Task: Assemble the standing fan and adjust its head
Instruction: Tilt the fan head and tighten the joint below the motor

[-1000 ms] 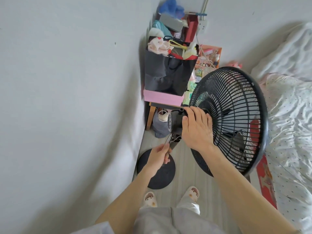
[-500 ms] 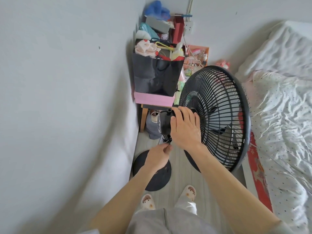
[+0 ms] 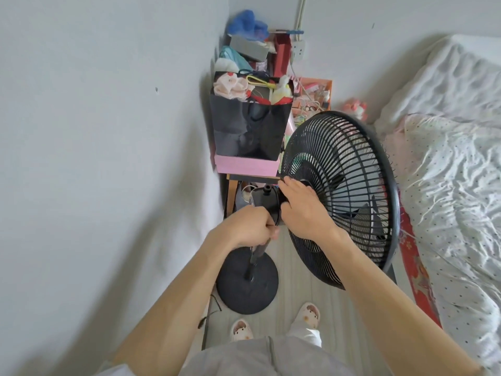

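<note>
Head view: left hand [image 3: 248, 228] clenched around top of fan pole [image 3: 257, 252], round base [image 3: 247, 287] on floor just below it. Right hand [image 3: 303, 210] beside it, gripping motor housing [image 3: 264, 203], black grille [image 3: 344, 194] standing tilted beyond its knuckles, bed [image 3: 455, 164] farther right

A pale plank floor [image 3: 303, 270] carries the fan's round black base [image 3: 247, 283], which stands close to the left wall, with a dark cord [image 3: 210, 312] trailing on the boards just left of the base. Two slippered feet [image 3: 273, 321] stand on the floor just below the base. To the right of the base, a bed [image 3: 458, 185] holds rumpled white dotted bedding.
</note>
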